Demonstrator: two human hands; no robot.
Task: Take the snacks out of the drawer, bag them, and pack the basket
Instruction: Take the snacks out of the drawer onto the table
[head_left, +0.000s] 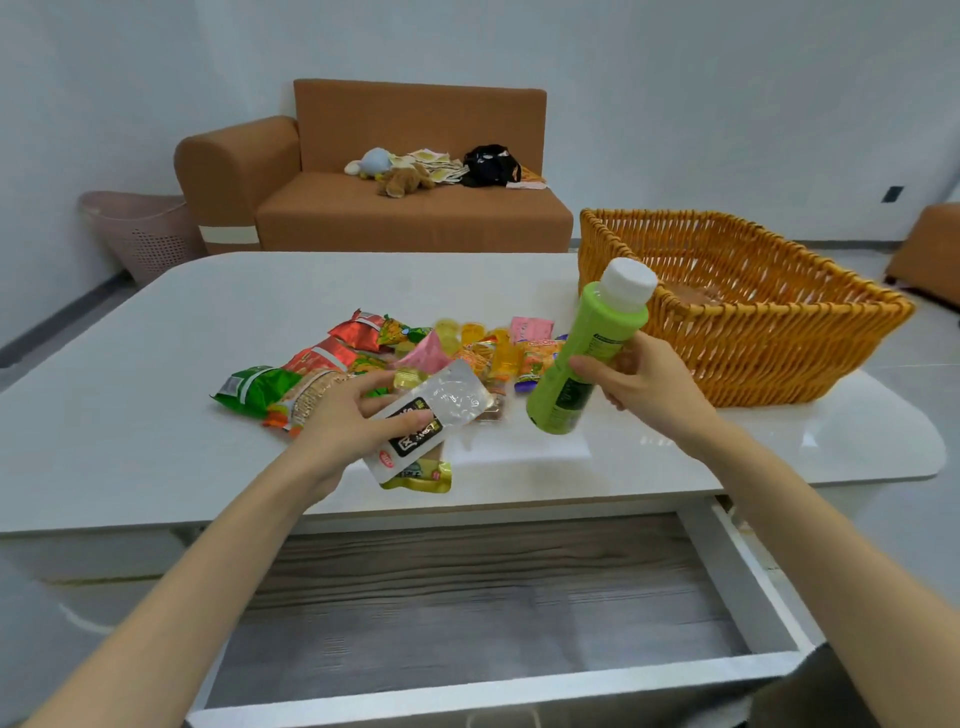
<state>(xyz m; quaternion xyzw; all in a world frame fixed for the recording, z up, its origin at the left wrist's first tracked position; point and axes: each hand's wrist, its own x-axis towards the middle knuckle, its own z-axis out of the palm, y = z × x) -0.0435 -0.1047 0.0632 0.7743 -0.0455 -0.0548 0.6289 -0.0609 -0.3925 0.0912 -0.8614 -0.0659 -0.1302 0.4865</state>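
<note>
Both hands were loaded over the worktop (130, 415). The left hand (358, 421) pinched a clear pouch (441, 410) between thumb and fingers, low over the near side of the snack pile (363, 358), with a yellow packet (421, 478) lying just under it. The right hand (644, 384) had its fingers (597, 364) wrapped round a green bottle (587, 358), tilted, white cap leaning toward the basket (779, 332).

The drawer (467, 623) below stood pulled out with nothing showing on its wood floor, so this looked like the last of the unloading. To do it well, the pouch should go flat beside the pile, not on top. The bottle should stand upright on bare worktop, clear of the packets so it can't tip.

Room was good to the left and far side. It was tighter on the right, where the basket sat just beyond the bottle. The yellow packet lay near the front edge, above the open drawer, and a careless nudge could drop it back in. No bag was in view.
</note>
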